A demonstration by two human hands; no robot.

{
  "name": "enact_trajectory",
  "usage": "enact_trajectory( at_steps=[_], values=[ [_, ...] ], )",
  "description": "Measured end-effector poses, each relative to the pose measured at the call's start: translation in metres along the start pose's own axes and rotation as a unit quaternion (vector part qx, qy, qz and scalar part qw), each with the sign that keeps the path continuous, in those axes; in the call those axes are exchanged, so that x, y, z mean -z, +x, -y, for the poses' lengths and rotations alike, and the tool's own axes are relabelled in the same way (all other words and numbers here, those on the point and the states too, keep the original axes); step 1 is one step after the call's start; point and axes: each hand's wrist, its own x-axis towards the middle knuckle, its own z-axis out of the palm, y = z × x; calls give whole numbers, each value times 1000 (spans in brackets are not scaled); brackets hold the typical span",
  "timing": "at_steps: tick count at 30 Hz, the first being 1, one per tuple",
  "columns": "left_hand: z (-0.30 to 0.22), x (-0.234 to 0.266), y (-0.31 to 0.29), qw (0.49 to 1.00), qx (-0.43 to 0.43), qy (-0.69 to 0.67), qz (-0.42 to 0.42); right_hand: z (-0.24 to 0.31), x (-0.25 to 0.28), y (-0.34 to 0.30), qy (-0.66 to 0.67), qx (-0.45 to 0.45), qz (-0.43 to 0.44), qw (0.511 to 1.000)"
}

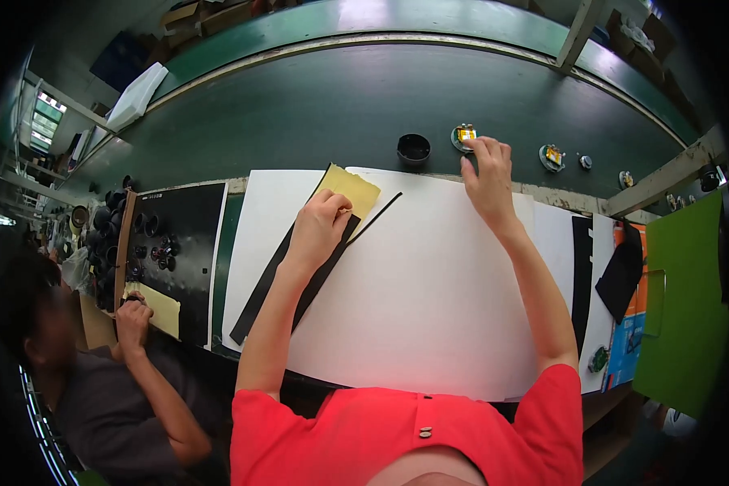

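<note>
My left hand (324, 225) is closed in a pinch over a yellow sheet (355, 191) and a wide black strip (267, 301) beneath it. Whatever lies between its fingertips is too small to make out. A thin black strip (378, 215) slants across the white board (413, 300), just right of this hand. Further right and beyond the board's far edge, my right hand (491, 174) reaches out with thumb and fingers apart. Its fingertips are beside a small round part (462, 138) with a yellow top; contact cannot be told. Left of that part stands a round black cup (414, 149).
More round parts (552, 158) sit on the green bench (316, 97) to the right. A black piece (620, 279) and a green panel (684, 308) are at far right. At left, a co-worker's hand (134, 320) works by a black board (188, 267) holding small dark parts.
</note>
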Motion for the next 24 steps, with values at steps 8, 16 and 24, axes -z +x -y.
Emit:
enact_trajectory(
  at_steps=[8,16,24],
  values=[
    [4,5,12,998,4,-22,51,65,65,-84,159,-6,105,982],
    [4,7,8,998,15,-23,54,86,66,-107,199,-19,137,970],
    [18,3,-8,979,38,-197,22,109,42,-115,223,37,197,954]
  ],
)
